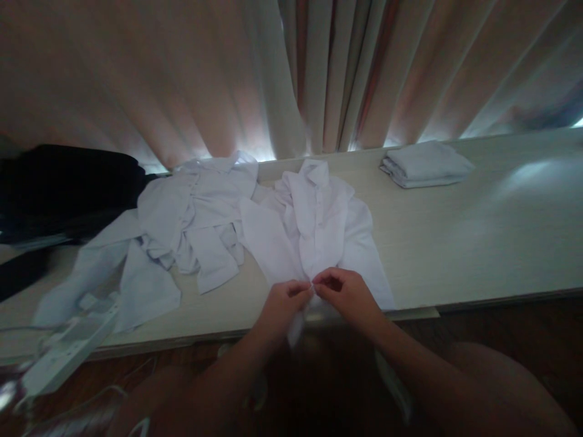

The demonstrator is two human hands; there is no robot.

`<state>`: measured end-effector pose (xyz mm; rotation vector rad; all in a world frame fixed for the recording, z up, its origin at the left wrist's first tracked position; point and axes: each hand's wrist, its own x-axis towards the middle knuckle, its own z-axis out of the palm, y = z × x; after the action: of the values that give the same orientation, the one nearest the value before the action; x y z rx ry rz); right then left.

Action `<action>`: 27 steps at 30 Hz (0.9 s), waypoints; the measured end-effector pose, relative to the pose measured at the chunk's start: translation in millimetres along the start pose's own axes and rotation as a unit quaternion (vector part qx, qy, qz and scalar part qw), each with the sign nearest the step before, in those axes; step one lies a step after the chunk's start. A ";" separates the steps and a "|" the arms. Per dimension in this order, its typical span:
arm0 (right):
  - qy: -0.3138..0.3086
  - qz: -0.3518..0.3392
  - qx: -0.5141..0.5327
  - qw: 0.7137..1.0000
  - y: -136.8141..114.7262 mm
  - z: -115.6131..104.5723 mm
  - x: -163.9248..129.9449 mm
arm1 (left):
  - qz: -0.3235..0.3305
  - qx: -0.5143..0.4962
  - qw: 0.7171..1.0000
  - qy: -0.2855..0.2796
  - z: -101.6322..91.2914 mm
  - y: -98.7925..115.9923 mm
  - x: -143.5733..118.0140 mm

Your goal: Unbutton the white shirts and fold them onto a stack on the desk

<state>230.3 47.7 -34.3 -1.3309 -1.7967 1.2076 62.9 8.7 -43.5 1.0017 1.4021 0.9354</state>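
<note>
**Both hands pinched on the hem of the white shirt**

The white shirt [319, 224] lies front-up on the worktop [478, 243], its collar at the far end from me and its lower edge right at the near rim, where my hands meet. My left hand [282, 303] is closed, fingertips pinching the cloth at the bottom of the button strip. My right hand [346, 294] is closed too, thumb and forefinger nipping the same strip, so the two hands touch at the fingertips. A bit of the hem hangs over the worktop edge below my left hand.

Just left of my left hand sits a heap of crumpled white clothes [182, 230], its nearest piece touching the shirt's sleeve. Further left, a dark bag [68, 182] rests at the back, and a white power strip [68, 349] lies at the near edge with its cable. Well beyond my right hand, to the right, a folded white stack [426, 164] sits near the curtain [319, 73].
</note>
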 end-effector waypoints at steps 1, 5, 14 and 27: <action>0.001 -0.002 0.004 1.000 0.3 0.2 0.1 | -0.016 -0.022 1.000 -0.004 0.4 -1.8 0.1; 0.008 -0.010 0.007 1.000 2.6 0.9 -0.3 | -0.058 -0.097 0.993 -0.017 2.7 -7.0 0.0; -0.012 -0.016 0.012 1.000 4.6 -1.3 -0.9 | -0.046 -0.113 0.992 0.004 5.1 -6.8 -0.9; -0.011 -0.013 0.087 0.996 4.1 -3.4 0.4 | 0.122 0.082 0.989 0.012 2.0 2.7 -5.7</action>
<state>234.8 49.5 -36.6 -1.1959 -1.6776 1.3365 65.2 4.2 -39.2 1.3116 1.4152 1.0247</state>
